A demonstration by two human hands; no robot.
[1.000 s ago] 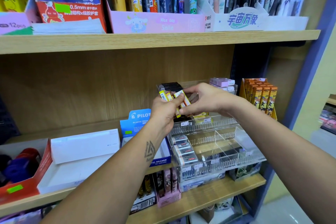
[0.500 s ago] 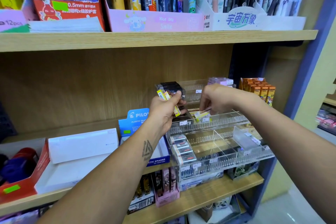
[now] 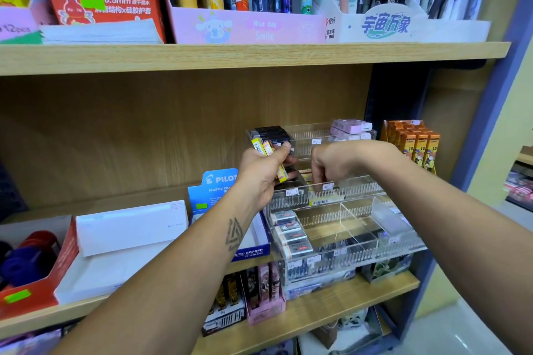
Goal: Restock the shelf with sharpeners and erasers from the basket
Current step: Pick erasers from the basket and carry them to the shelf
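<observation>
My left hand (image 3: 261, 173) grips a small bunch of yellow eraser packs (image 3: 266, 150) in front of the clear acrylic tiered organizer (image 3: 357, 190). My right hand (image 3: 331, 166) reaches down into the organizer's middle tier, its fingers curled behind the front wall. A yellow pack (image 3: 326, 201) lies in that tier just below the fingertips; whether the fingers still pinch it is hidden. White sleeved erasers (image 3: 291, 235) fill the lower tier's left lane. Black erasers (image 3: 269, 132) and pink ones (image 3: 350, 125) sit in the top tier. The basket is out of view.
A blue Pilot eraser box (image 3: 215, 190) stands left of the organizer, with a white box (image 3: 129, 228) and a red carton (image 3: 37, 282) further left. Orange packs (image 3: 415, 144) stand to the right. Pen displays (image 3: 248, 23) fill the upper shelf (image 3: 259, 56).
My right hand took a yellow pack from the bunch in my left hand and lowered it into the organizer's middle tier. My left hand stayed put with the remaining packs.
</observation>
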